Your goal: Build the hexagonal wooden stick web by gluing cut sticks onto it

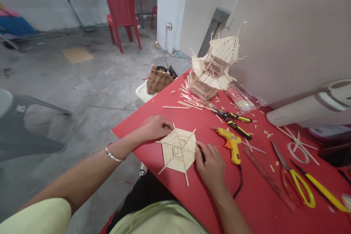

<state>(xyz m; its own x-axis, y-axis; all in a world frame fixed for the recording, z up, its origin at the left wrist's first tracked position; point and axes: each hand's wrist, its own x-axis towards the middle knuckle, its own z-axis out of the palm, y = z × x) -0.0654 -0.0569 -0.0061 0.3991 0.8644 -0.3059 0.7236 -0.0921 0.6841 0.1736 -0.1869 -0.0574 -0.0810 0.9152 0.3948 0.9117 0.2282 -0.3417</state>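
A six-sided web-like panel of thin wooden sticks (179, 151) lies on the red table in front of me, its spoke ends poking out past the rim. My left hand (157, 128), with a silver bracelet on the wrist, has its fingers curled at the panel's upper left edge, by a spoke end. At the right edge, my right hand (211, 164) pinches the rim between thumb and fingers. A yellow hot glue gun (231, 143) rests just beyond the right hand, its cord running toward me.
A tiered stick pagoda (215, 65) stands at the table's far corner, near loose sticks (189, 104) and a plastic packet (241, 98). Yellow-black pliers (233, 120), scissors (294, 179), a tape ring (298, 153) and a yellow-handled tool (323, 190) lie rightward. A red chair (120, 3) stands beyond.
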